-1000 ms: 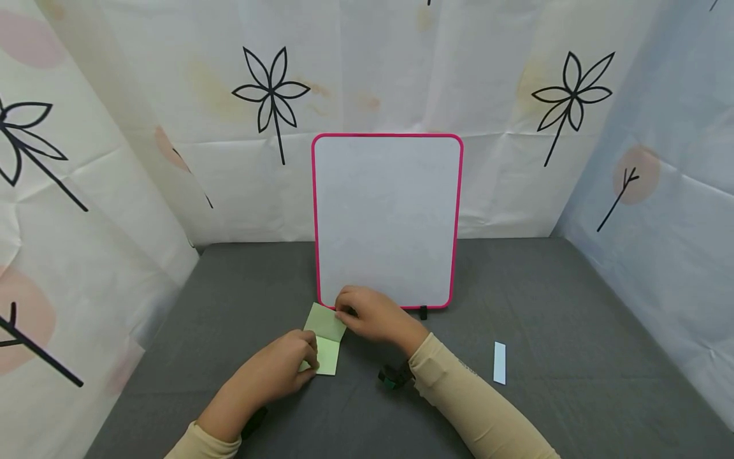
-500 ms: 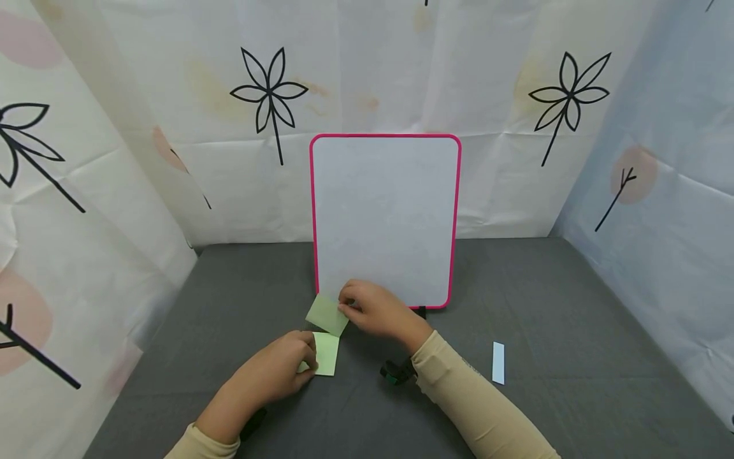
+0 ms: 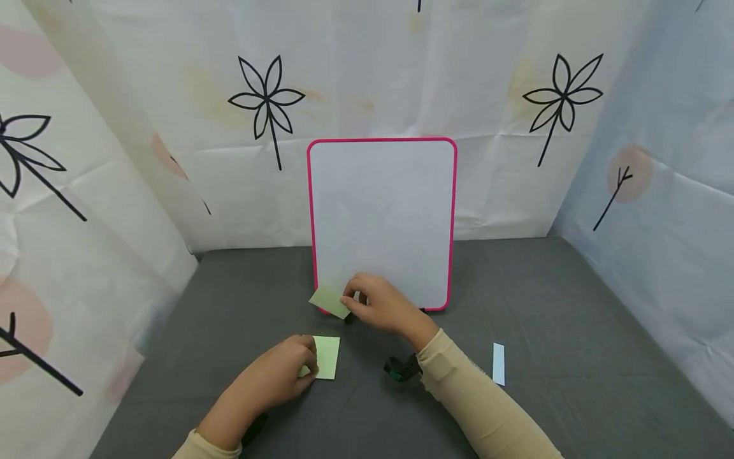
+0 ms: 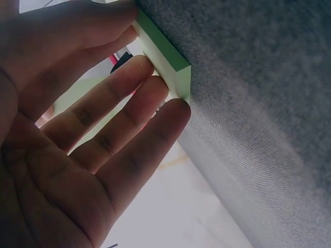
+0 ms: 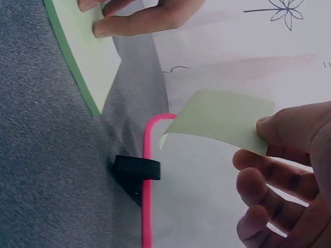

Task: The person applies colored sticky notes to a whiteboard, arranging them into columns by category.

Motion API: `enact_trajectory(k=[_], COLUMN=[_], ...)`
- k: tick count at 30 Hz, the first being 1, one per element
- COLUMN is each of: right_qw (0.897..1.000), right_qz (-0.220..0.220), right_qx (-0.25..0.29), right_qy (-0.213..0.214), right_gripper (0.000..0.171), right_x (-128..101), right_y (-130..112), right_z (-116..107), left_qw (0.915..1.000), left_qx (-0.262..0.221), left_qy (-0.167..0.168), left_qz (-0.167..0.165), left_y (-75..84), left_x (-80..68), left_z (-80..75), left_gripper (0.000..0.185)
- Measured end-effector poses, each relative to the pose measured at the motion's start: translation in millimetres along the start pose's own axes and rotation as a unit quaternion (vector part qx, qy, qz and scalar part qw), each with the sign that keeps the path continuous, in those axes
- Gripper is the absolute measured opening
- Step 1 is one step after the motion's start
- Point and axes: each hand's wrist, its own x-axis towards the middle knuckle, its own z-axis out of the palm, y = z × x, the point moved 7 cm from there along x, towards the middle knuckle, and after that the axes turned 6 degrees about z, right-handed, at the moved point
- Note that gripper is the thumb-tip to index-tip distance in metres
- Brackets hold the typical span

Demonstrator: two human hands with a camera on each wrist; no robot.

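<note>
A pale green sticky note pad point(image 3: 327, 357) lies on the grey table, partly covered by my left hand point(image 3: 281, 370), whose thumb and fingers hold it at its edges. The left wrist view shows the thick green edge of the pad point(image 4: 181, 77) against the fingertips. One loose green sticky note point(image 5: 222, 119) is pinched by its corner between the thumb and fingers of my right hand point(image 5: 289, 175). This sticky note point(image 3: 331, 301) is in the air, bending slightly, in front of the lower left corner of a pink-framed whiteboard point(image 3: 381, 223).
The whiteboard stands upright on the table, with a black foot point(image 5: 137, 169) clipped to its lower edge. A light blue strip point(image 3: 498, 364) lies on the table to the right. Cloth walls with printed flowers point(image 3: 266, 99) enclose the table at the back and sides.
My right hand has lifted the sticky note up and away from the pad, towards the whiteboard. At first the note met the pad along one edge; now they are apart. My left hand has stayed put.
</note>
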Motion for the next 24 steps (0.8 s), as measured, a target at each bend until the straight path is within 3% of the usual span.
enact_trajectory(k=[3,15,24], right_qw=[1.0,0.999,0.996], right_qz=[-0.008,-0.01,-0.035], right_qx=[0.013,0.031,0.026], right_qy=[0.003,0.038,0.079], right_gripper=[0.01,0.008,0.006], right_x=[0,-2,-1], right_y=[0,4,1], right_z=[-4,-32,-54], left_qw=[0.9999,0.9976,0.9977], left_qx=[0.01,-0.009,0.016], left_qy=[0.002,-0.017,0.037], left_qz=[-0.001,-0.066,-0.054], left_y=[1.9,-8.2,-6.0], left_x=[-0.5,0.3,14.4], left_z=[0.7,2.2,-17.3], left_gripper=[0.018,0.01,0.011])
